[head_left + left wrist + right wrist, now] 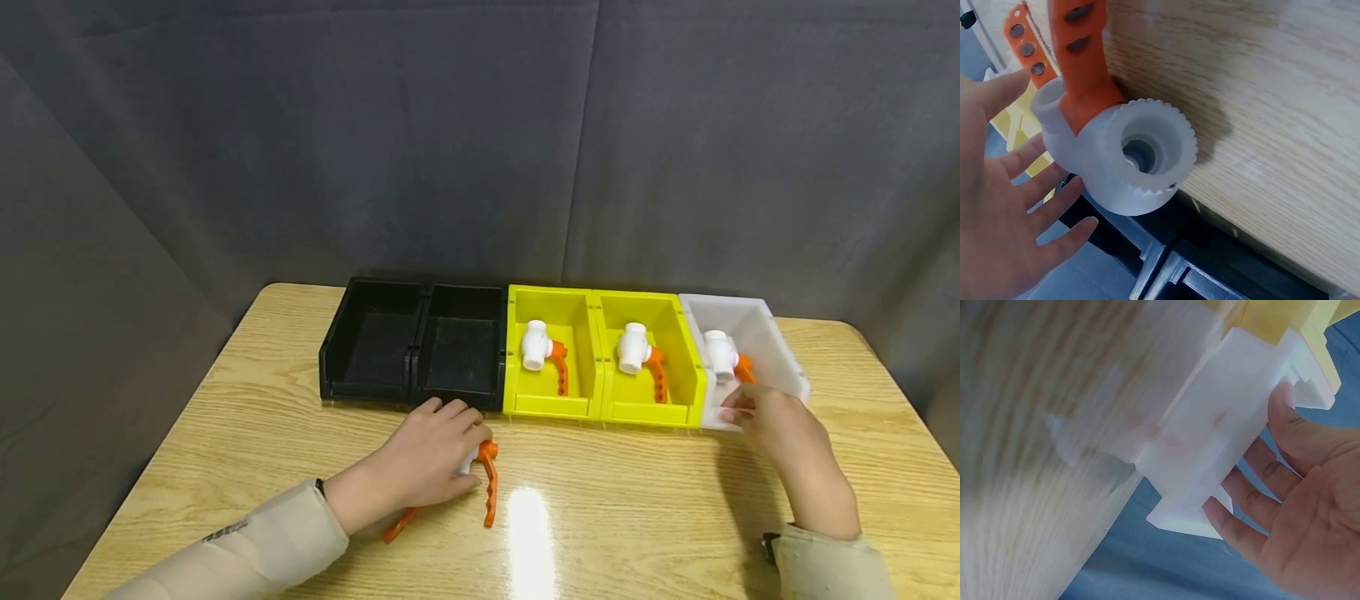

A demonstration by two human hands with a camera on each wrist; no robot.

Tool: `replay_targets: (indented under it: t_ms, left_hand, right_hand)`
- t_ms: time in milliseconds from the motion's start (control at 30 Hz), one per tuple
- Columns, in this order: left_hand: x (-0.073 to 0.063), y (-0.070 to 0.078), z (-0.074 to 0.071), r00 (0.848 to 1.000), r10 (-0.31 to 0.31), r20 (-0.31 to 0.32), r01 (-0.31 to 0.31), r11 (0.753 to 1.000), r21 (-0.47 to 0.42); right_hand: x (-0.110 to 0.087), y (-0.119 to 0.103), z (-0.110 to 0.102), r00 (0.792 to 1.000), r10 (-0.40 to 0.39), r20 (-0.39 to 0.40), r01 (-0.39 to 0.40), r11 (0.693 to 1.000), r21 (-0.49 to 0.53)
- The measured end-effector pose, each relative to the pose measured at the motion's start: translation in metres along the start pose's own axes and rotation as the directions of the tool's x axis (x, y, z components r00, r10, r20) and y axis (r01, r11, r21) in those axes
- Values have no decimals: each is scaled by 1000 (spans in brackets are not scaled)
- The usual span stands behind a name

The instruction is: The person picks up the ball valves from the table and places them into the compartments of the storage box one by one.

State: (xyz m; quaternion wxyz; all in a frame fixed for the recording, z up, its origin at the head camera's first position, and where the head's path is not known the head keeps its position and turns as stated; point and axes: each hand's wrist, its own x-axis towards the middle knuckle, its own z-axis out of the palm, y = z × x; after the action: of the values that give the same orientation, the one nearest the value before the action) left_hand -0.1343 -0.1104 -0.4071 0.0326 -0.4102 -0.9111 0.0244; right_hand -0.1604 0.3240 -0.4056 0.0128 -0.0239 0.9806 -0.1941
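Note:
My left hand (431, 454) reaches over two white valves with orange lever handles lying on the table. Most of both valves is hidden under it in the head view; an orange handle (491, 492) shows to its right. In the left wrist view its fingers spread out loosely beside the nearer white valve (1138, 159), with the second valve's orange handle (1027, 47) beyond the thumb. At the white bin's front, my right hand (787, 433) has its fingers over the low front lip (1210, 419). Another white valve (721, 354) lies inside that white bin (780, 350), just past the fingertips.
Two black bins (366, 389) stand on the left of the row. Two yellow bins (551, 406) in the middle each hold a valve, one on the left (534, 346) and one on the right (633, 348). A dark curtain (480, 150) hangs behind the wooden table (630, 517).

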Motion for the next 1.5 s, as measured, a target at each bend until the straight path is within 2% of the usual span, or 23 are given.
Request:
replay_targets:
  t_ms: [233,500,733,967,1100,1267,1500]
  left_hand:
    - [1,-2,1,999,4,54,-5,1000,15]
    - [2,-1,3,998,13,64,-15,999,34]
    - [3,-3,5,995,28,98,-31,999,30]
    - [4,-5,7,995,60,83,-65,996,55]
    - [5,-4,8,996,58,75,-62,997,49]
    - [5,-4,11,998,49,32,-49,999,22]
    - [1,-1,12,996,82,-39,-80,996,49]
  right_hand:
    - [0,-1,-2,1000,7,6,-7,1000,3]
    - [-1,0,0,1000,-2,-15,2,1000,12]
    - [-1,1,1,1000,6,-13,-6,1000,15]
    - [-2,0,-1,1000,16,-1,-16,1000,14]
    - [-2,1,-1,1000,16,-3,-16,1000,14]
    - [-3,1,0,1000,15,-7,-15,1000,14]
    - [-2,2,-1,1000,16,-6,-15,1000,17]
